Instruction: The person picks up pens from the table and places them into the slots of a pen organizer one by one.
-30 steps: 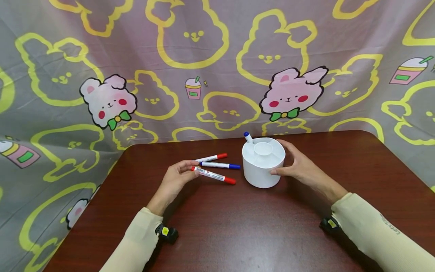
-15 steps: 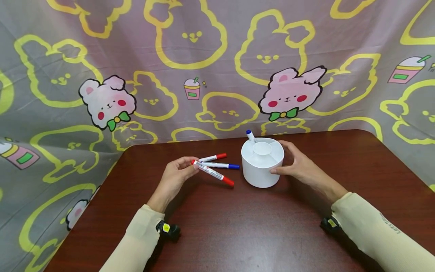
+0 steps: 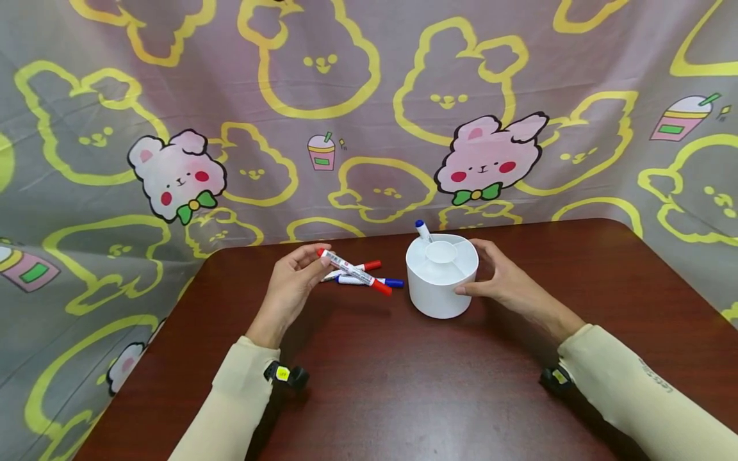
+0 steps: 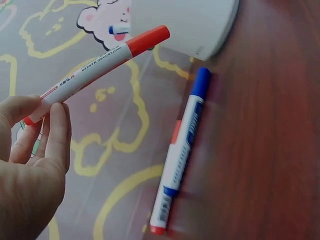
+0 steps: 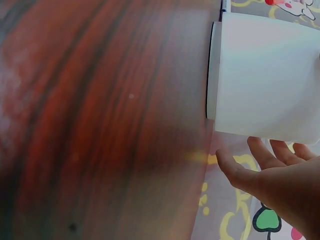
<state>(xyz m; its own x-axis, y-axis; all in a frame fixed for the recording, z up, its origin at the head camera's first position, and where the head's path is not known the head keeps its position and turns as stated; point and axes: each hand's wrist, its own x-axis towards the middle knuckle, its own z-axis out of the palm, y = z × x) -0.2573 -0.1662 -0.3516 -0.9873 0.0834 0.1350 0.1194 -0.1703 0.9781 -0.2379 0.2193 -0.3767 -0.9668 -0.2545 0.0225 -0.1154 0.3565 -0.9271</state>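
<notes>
My left hand [image 3: 288, 291] pinches a red whiteboard marker [image 3: 353, 271] near one end, between thumb and fingertips. The marker slants above the table, its red cap pointing to the right and down in the head view. My right hand [image 3: 510, 282] holds the right side of a white round pen holder [image 3: 439, 299], thumb at the front and fingers round the back. A blue-capped marker [image 3: 423, 232] stands tilted in one of the holder's compartments. Below the held marker lie a blue marker [image 4: 187, 140] and another red marker [image 4: 161, 210], close together.
The dark reddish-brown table [image 3: 403, 384] carries everything. Behind it hangs a grey-pink curtain [image 3: 380, 134] with cartoon prints, reaching the table's back edge. Each wrist wears a small black camera, one of them the left wrist camera [image 3: 287, 374].
My left hand has lifted the red marker up and slightly left, so it now overlaps the two lying markers in the head view. The pen holder has turned slightly in my right hand.
</notes>
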